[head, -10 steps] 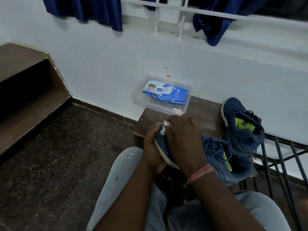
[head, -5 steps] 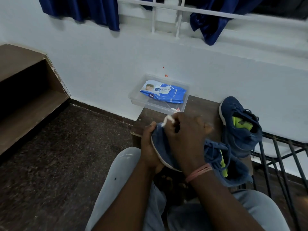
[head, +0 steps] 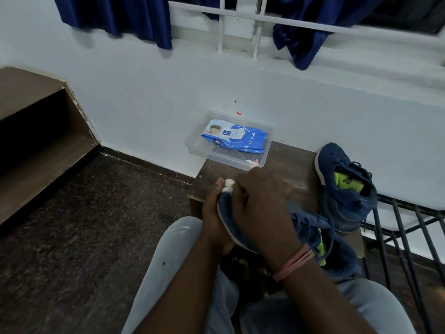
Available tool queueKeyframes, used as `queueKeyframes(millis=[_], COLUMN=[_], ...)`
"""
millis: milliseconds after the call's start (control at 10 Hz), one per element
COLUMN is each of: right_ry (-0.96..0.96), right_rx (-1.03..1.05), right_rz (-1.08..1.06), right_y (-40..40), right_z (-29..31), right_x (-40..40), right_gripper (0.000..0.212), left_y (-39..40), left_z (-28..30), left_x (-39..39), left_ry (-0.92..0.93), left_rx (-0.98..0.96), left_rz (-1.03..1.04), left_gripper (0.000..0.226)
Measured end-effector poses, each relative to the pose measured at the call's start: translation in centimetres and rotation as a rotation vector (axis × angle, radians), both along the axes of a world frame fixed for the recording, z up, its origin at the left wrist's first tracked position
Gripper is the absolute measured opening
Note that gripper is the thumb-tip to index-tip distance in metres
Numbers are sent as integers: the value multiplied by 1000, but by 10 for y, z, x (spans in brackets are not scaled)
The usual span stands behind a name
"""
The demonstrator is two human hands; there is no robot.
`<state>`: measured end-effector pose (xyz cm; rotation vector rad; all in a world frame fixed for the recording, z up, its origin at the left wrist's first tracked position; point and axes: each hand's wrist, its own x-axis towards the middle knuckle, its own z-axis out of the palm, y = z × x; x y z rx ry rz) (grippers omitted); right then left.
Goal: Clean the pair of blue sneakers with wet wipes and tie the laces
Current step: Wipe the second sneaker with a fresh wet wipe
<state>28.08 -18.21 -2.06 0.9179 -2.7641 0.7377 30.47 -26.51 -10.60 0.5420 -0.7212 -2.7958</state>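
Observation:
A blue sneaker (head: 310, 227) with a white sole edge and a lime-green insole lies across my lap in front of the small brown table (head: 284, 157). My left hand (head: 213, 213) grips its toe from the left. My right hand (head: 260, 203) covers the toe and presses a crumpled white wet wipe (head: 228, 184) against its tip. The second blue sneaker (head: 342, 186) lies on its side on the table's right part, opening toward me. A blue pack of wet wipes (head: 234, 137) sits in a clear plastic tray (head: 192, 147) at the table's far left corner.
A white wall stands just behind the table, with a barred window and dark blue curtains (head: 115, 15) above. A black metal frame (head: 409, 227) is at the right. A brown wooden shelf (head: 36, 131) is at the left. Dark speckled floor (head: 91, 227) spreads to the left.
My right hand has slid the wipe back and forth over the sneaker's toe, and the wipe now sits at the toe tip. The left hand keeps its grip.

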Motion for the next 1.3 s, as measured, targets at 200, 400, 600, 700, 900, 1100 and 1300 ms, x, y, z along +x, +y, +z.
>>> queueKeyframes(millis=[200,400,600,700,900,1100,1300], right_ry=[32,105,40,37,38,-188,-90], right_rx=[0,-32,-145,-221,-125,-609,-628], right_rz=[-134,54,-79,-2,-96,-154,-121], right_y=[7,7,10,-4,20,9,29], right_z=[-14,-20,-18,-7,-20,-28,-8], right_x=[-21,8,-14,8,-31,4,-8], right_gripper=[31,38,16,12,12,17,19], left_y=[3,0,-5,10,21,28,6], left_z=[4,4,-2,14,13,11,19], left_x=[-3,-1,-8,-5,-5,-2,-1], left_ry=[15,-5,79,133,-54,34,-54], left_rx=[3,-334,-429,-255,-206,-47,-91], left_rz=[-26,76,121,78,-115,-44,9], left_gripper=[52,43,33,40,32,35,35])
